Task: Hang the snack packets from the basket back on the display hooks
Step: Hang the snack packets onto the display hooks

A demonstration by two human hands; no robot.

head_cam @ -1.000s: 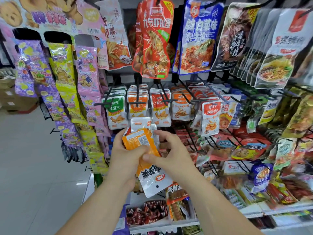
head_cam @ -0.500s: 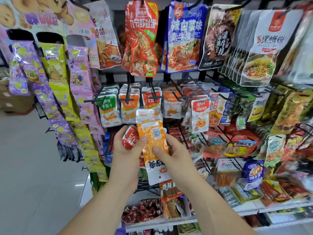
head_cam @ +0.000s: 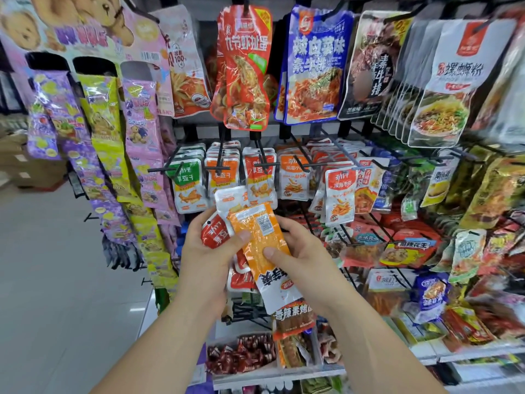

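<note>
Both hands hold a small stack of snack packets in front of the display rack. An orange packet (head_cam: 261,237) lies on top, back side up with a barcode, its white lower end hanging down. My right hand (head_cam: 298,257) pinches it, thumb on its face. My left hand (head_cam: 207,251) grips a red packet (head_cam: 214,233) and a white-topped packet (head_cam: 230,199) behind it, thumb touching the orange one's edge. Black display hooks (head_cam: 221,167) carrying similar small packets stick out just above the hands. The basket is out of view.
Large noodle and snack bags (head_cam: 244,69) hang on the top row. Long strips of purple, yellow and pink sachets (head_cam: 99,137) hang at left. More packets crowd the hooks at right (head_cam: 409,245). A low shelf (head_cam: 272,373) holds candy. Grey floor lies at left.
The orange packet came upright from bent over and now sits on top of the stack. Both hands rose slightly toward the hook row. The red packet emerged in my left hand.
</note>
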